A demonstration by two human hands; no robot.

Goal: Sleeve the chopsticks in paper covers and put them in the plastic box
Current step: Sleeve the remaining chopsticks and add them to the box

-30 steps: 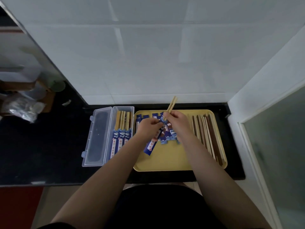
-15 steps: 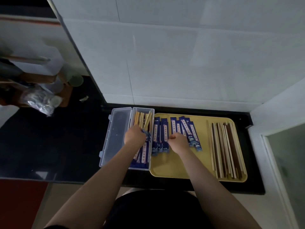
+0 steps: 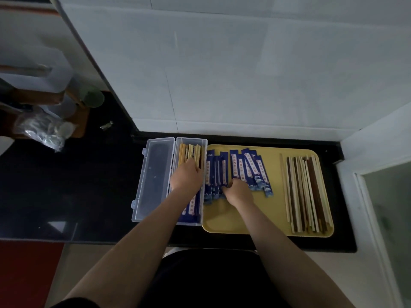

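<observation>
So there's a black counter with a clear plastic box sitting open on it, lid flipped out flat to the left. Right up against the box's right side is a yellow tray.

Inside the box there's already a row of sleeved chopsticks, bare wooden ends toward the wall, blue paper ends toward the near edge of the counter. The left hand is down in the box on top of them, knuckles up and fingers bent down onto the sticks. Honestly can't tell if it's pinching one or just pressing on them.

The right hand is on the left half of the tray, at the near end of a messy fan of blue paper covers. Fingers are curled in at the paper, looks like they're on the edge of a cover, but whether it's actually grabbed one I can't say.

Along the tray's right edge there's a pile of bare chopsticks, light and dark ones mixed, lying lengthwise from the wall side to the near side, nothing touching them.

Far left of the counter has a crinkly plastic bag.
</observation>
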